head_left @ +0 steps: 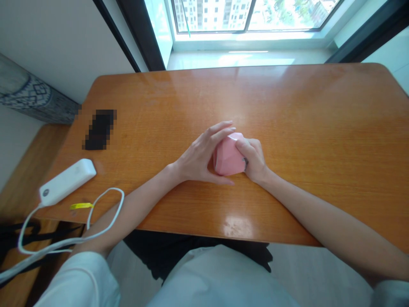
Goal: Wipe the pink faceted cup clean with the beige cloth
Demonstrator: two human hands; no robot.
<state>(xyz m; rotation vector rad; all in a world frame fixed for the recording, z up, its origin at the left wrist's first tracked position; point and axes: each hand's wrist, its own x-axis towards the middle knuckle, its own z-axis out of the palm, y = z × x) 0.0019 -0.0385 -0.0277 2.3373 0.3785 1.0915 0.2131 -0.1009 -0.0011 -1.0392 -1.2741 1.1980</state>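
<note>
White box (68,181): lower left of frame.
Yellow tag (80,206): lower left, on the white cable (122,199).
Dark blurred item (99,130): left side, on the wooden table (319,128).
Left hand (204,155): centre, opened around the pink block (229,155); contact unclear.
Pink block: frame centre.
Right hand (254,158): right of centre, gripping the pink block.

Pretty bright shot tbh, daylight poured in from the window (212,17) past the table's far edge, and the view outside was washed out. The glossy table (303,111) had a pale sheen along its far side plus a hot glare spot by its near edge. The pink object (230,157) over its middle caught a thin glint. Dark uprights (142,34) beyond it splayed outward, wide-angle style, and chunky pixelation hid something dark at its left end.
</note>
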